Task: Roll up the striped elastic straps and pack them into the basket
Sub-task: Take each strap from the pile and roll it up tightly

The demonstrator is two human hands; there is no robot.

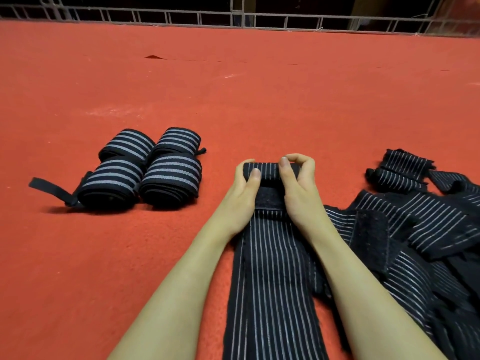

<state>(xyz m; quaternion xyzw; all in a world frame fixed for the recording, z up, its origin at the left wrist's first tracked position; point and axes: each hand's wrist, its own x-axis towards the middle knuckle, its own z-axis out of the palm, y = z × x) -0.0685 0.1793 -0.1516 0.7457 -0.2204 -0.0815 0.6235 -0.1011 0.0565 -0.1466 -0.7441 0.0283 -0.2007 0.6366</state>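
A black strap with thin white stripes (272, 268) lies flat on the red carpet, running toward me. Its far end is curled into a small roll (268, 170). My left hand (242, 193) grips the roll's left end, thumb on top. My right hand (298, 188) grips its right end, fingers curled over it. A black velcro patch shows between my hands. Several finished rolls (145, 168) sit together on the carpet to the left, one with a loose black tab. No basket is in view.
A heap of unrolled striped straps (420, 229) lies to the right of my right arm. Red carpet (233, 100) stretches ahead to a metal grid fence (233, 18) along the far edge.
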